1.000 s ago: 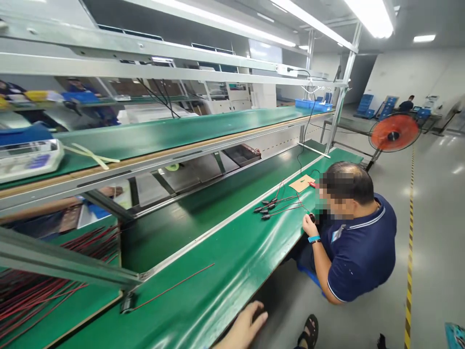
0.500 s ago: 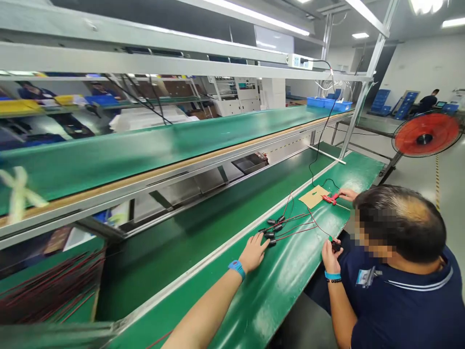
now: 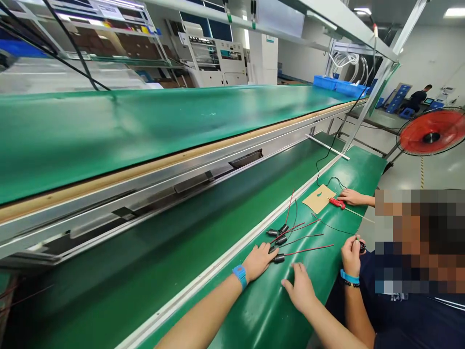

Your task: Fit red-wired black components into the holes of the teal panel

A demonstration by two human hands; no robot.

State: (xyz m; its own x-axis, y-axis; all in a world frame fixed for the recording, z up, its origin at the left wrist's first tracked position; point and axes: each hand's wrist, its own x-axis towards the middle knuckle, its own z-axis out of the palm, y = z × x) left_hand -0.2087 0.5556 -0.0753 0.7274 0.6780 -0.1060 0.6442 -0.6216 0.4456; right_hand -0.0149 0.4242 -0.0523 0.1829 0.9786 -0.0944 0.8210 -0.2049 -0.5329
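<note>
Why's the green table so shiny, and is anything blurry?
In the head view, pale glare streaks the green table beside the right hand, probably from the ceiling lights; in the head view, the red fan blurs into a disc; blocky squares there cover part of the co-worker; the black cylinders look clearer.

- The left hand (image 3: 258,261), with a blue wristband (image 3: 240,276) at its wrist, reaches into a cluster of black cylinders (image 3: 279,259); its fingertips touch them, their grip partly hidden.
- Red wires (image 3: 308,250) run from the cylinders across the green bench (image 3: 254,310).
- The right hand (image 3: 301,290) is near the cluster, thumb apart from the fingers.
- At right, a co-worker's hand (image 3: 351,197) touches a red tool (image 3: 337,203) beside a tan card (image 3: 317,201); the co-worker's other hand (image 3: 350,256) holds a small dark part (image 3: 362,247).
- A red fan (image 3: 432,127) stands beyond.
</note>
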